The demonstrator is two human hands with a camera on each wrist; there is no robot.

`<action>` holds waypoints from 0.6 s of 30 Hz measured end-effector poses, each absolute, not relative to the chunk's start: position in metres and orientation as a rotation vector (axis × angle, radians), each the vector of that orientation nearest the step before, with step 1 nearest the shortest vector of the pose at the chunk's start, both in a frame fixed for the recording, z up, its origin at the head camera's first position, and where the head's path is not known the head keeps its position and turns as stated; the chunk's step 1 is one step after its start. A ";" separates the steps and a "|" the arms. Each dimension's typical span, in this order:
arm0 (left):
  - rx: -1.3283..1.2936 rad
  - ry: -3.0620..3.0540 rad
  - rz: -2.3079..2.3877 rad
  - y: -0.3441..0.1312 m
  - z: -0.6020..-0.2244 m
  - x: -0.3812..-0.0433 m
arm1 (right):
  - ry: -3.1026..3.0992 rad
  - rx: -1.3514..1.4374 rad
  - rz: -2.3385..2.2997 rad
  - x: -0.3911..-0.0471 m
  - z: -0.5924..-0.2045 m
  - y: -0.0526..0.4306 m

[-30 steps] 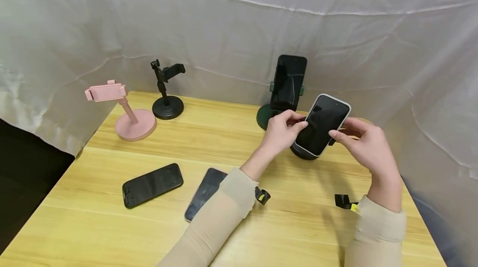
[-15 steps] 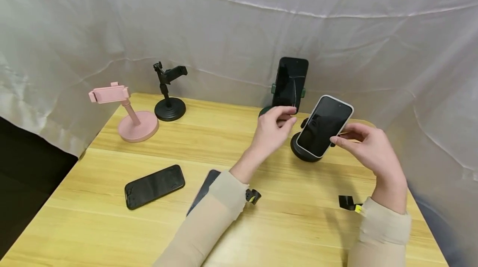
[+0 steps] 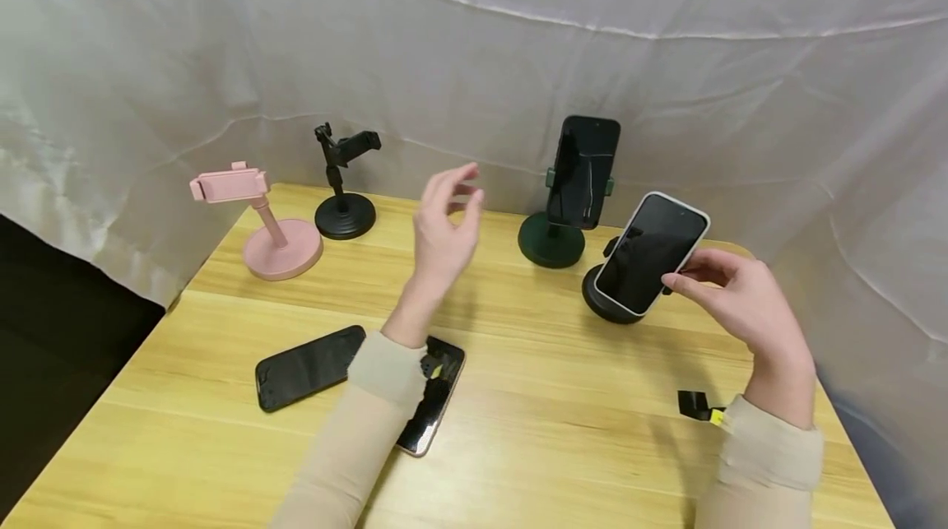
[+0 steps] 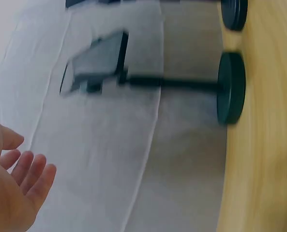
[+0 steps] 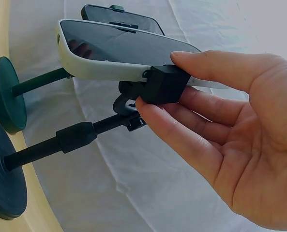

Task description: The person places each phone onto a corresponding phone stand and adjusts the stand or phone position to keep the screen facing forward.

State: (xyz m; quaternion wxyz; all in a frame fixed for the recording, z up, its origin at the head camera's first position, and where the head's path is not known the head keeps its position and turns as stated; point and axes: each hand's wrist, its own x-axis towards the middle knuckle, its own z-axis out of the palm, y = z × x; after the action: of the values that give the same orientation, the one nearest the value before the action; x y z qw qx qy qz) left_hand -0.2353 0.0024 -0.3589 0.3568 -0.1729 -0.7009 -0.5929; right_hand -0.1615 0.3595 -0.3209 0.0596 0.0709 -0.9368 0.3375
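Observation:
A phone in a white case [image 3: 653,253] sits tilted in the clamp of a black phone stand [image 3: 609,300]. My right hand [image 3: 744,303] pinches the black clamp end [image 5: 166,83] at the phone's edge between thumb and fingers, as the right wrist view shows. My left hand [image 3: 444,237] is in the air left of the stands, fingers loosely bent and holding nothing. Just behind the white-cased phone, a dark phone [image 3: 583,171] stands upright in a green phone stand [image 3: 551,241].
At the back left stand a pink phone stand [image 3: 281,249] and a second black phone stand [image 3: 345,216], both without phones. Two phones lie on the wooden table [image 3: 555,430]: a black one [image 3: 307,368] and another [image 3: 437,406] partly under my left forearm. A pale curtain [image 3: 474,85] hangs behind.
My left hand has let go of the white-cased phone's left side and moved away to the left. My right hand stays at the phone's right edge.

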 end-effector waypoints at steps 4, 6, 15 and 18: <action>-0.295 -1.739 -1.484 -0.030 -0.360 -0.246 | -2.840 0.210 1.012 -0.162 -0.320 0.361; -0.223 -1.694 -1.456 -0.045 -0.361 -0.252 | -2.839 0.208 1.009 -0.162 -0.320 0.361; 0.091 -1.555 -1.307 -0.102 -0.373 -0.274 | -2.857 0.214 0.984 -0.162 -0.321 0.361; 0.178 -1.549 -1.326 -0.113 -0.378 -0.279 | -2.856 0.229 0.973 -0.162 -0.322 0.361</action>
State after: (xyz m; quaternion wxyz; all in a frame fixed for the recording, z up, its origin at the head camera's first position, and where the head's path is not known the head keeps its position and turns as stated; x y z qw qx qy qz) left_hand -0.2790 -0.1132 -0.3780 0.5207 0.0743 -0.6461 -0.5531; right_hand -0.1620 0.3610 -0.3221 0.0581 0.0756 -0.9423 0.3209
